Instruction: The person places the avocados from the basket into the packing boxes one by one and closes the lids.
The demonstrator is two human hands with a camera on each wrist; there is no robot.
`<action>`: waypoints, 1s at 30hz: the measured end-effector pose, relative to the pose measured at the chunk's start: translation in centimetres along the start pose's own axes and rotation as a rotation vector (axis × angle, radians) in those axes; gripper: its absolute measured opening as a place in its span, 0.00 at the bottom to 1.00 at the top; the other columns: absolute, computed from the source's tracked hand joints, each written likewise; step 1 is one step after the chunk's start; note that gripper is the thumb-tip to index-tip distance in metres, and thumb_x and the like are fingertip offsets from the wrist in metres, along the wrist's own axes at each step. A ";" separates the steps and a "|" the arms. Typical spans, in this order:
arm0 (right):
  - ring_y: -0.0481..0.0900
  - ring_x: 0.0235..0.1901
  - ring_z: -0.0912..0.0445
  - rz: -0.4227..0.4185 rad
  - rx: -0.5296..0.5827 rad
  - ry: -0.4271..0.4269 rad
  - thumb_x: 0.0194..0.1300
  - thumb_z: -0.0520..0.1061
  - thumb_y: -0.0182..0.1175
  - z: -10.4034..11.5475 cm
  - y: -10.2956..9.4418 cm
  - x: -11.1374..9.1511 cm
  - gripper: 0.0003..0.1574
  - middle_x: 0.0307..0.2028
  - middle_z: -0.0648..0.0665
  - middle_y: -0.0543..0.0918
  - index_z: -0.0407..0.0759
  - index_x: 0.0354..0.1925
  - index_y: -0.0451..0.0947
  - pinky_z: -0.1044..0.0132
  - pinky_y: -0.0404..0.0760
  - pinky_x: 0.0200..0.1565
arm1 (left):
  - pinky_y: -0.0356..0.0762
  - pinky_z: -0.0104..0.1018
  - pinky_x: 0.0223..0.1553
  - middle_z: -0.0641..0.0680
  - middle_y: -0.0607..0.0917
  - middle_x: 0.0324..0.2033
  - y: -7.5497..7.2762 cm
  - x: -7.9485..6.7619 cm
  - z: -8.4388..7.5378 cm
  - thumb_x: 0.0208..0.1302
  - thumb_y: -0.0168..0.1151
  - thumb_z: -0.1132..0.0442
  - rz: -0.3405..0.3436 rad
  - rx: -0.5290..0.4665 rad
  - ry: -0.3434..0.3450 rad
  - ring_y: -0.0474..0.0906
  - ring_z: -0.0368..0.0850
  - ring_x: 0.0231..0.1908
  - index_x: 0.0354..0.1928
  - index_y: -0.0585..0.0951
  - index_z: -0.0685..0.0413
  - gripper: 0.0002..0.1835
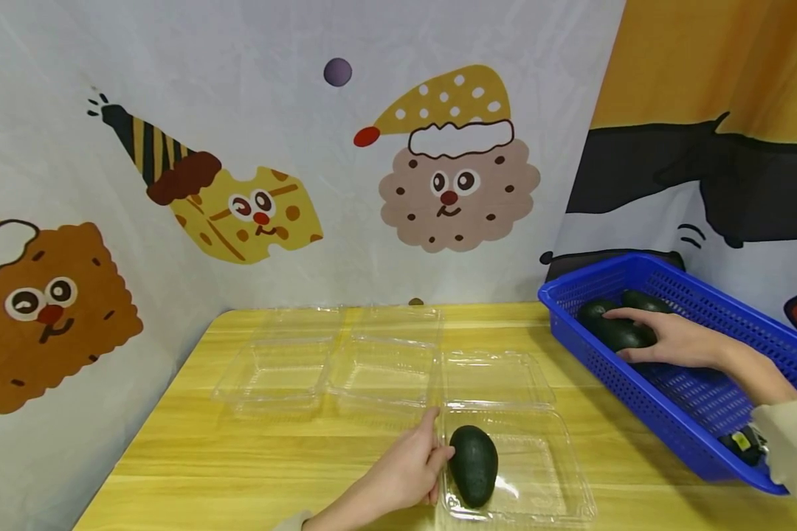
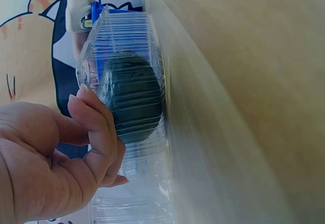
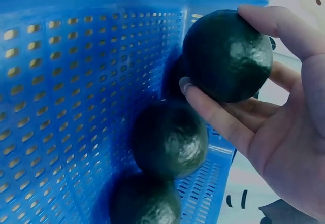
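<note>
The right hand (image 1: 682, 341) grasped an avocado (image 3: 228, 56) inside the basket (image 1: 637, 396). On the counter (image 1: 239, 472), the left hand (image 1: 406, 466) pinched the rim of a box (image 1: 531, 472) in which a second avocado (image 1: 474, 467) lay.

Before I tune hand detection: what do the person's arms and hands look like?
Left hand and right hand are bare: no gloves, no rings visible on the fingers. Left sleeve, just peeking in at the head view's bottom edge, and right sleeve are both cream. A dark piece with a yellow label shows beside the right sleeve; can't tell if it's worn.
</note>
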State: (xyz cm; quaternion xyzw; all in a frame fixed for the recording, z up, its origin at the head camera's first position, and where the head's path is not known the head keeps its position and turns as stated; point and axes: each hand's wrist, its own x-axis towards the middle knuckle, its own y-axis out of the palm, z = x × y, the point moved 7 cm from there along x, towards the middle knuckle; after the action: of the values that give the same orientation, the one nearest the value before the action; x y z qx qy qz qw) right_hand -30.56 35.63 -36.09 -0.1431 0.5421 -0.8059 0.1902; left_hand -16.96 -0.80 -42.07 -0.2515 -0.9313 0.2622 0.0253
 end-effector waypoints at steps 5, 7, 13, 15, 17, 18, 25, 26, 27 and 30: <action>0.71 0.46 0.37 -0.042 -0.007 0.018 0.52 0.57 0.67 -0.1 -0.7 0.1 0.42 0.55 0.30 0.69 0.48 0.62 0.64 0.45 0.73 0.36 | 0.69 0.30 0.09 0.45 0.75 0.15 0.0 0.1 0.0 0.68 0.51 0.63 0.004 0.002 -0.001 0.71 0.41 0.08 0.68 0.48 0.64 0.33; 0.72 0.45 0.39 -0.056 -0.006 0.023 0.52 0.57 0.67 -0.2 -1.0 0.1 0.42 0.55 0.31 0.68 0.48 0.62 0.64 0.47 0.73 0.36 | 0.69 0.30 0.09 0.45 0.75 0.15 -0.1 0.0 -0.1 0.68 0.51 0.63 0.006 0.002 0.002 0.71 0.40 0.08 0.68 0.48 0.64 0.33; 0.72 0.44 0.41 -0.088 0.000 0.027 0.53 0.55 0.66 -0.3 -2.0 0.0 0.42 0.53 0.34 0.70 0.49 0.63 0.62 0.48 0.73 0.35 | 0.70 0.29 0.10 0.45 0.74 0.14 -0.1 0.0 -0.2 0.67 0.51 0.64 0.001 0.012 0.011 0.70 0.40 0.08 0.68 0.49 0.66 0.33; 0.72 0.44 0.40 -0.099 0.007 0.024 0.53 0.54 0.67 -0.2 -2.5 -0.2 0.43 0.54 0.35 0.70 0.49 0.64 0.62 0.46 0.74 0.35 | 0.70 0.29 0.10 0.45 0.74 0.14 -0.1 0.0 -0.2 0.67 0.52 0.64 -0.001 0.015 0.009 0.70 0.40 0.08 0.68 0.49 0.66 0.33; 0.71 0.47 0.39 -0.112 0.007 0.035 0.53 0.54 0.67 0.0 -3.1 -0.3 0.43 0.55 0.35 0.69 0.51 0.64 0.61 0.42 0.72 0.36 | 0.70 0.29 0.10 0.45 0.74 0.14 -0.1 -0.1 -0.2 0.67 0.52 0.64 -0.003 0.019 0.007 0.70 0.40 0.08 0.68 0.49 0.66 0.33; 0.70 0.47 0.39 -0.121 0.009 0.041 0.53 0.54 0.67 0.1 -3.4 -0.3 0.43 0.55 0.36 0.70 0.52 0.64 0.61 0.41 0.72 0.36 | 0.70 0.29 0.10 0.45 0.74 0.14 -0.1 -0.1 -0.2 0.67 0.52 0.64 -0.004 0.021 0.008 0.70 0.40 0.08 0.68 0.49 0.65 0.33; 0.70 0.35 0.49 -0.186 -0.018 0.131 0.53 0.56 0.66 0.7 -5.4 -0.9 0.43 0.46 0.38 0.73 0.60 0.64 0.60 0.61 0.67 0.28 | 0.70 0.29 0.10 0.44 0.74 0.14 -0.1 -0.1 -0.1 0.67 0.52 0.64 -0.008 0.024 0.013 0.70 0.40 0.08 0.67 0.49 0.65 0.33; 0.70 0.33 0.51 -0.194 -0.026 0.143 0.53 0.56 0.66 0.9 -5.6 -0.9 0.43 0.45 0.39 0.72 0.61 0.65 0.60 0.62 0.65 0.27 | 0.70 0.29 0.10 0.44 0.74 0.14 -0.1 -0.1 -0.1 0.67 0.51 0.64 -0.007 0.024 0.013 0.70 0.40 0.08 0.67 0.49 0.65 0.33; 0.70 0.31 0.53 -0.203 -0.033 0.148 0.53 0.57 0.66 1.1 -5.8 -1.0 0.43 0.45 0.39 0.72 0.60 0.65 0.59 0.63 0.64 0.27 | 0.70 0.29 0.10 0.44 0.74 0.14 -0.1 -0.1 -0.1 0.67 0.51 0.64 -0.007 0.024 0.013 0.70 0.40 0.08 0.68 0.49 0.65 0.33; 0.65 0.24 0.56 -0.225 -0.059 0.174 0.53 0.59 0.65 1.5 -6.3 -1.1 0.44 0.41 0.41 0.71 0.61 0.65 0.58 0.64 0.58 0.24 | 0.69 0.30 0.10 0.44 0.74 0.14 0.0 -0.1 0.0 0.67 0.51 0.64 -0.005 0.027 0.014 0.70 0.39 0.08 0.68 0.49 0.65 0.33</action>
State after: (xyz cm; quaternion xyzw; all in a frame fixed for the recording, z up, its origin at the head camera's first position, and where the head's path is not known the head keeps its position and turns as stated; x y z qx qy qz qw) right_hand -29.92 37.02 -29.75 -0.1380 0.5607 -0.8151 0.0466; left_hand -16.91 -0.85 -42.04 -0.2506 -0.9282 0.2727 0.0358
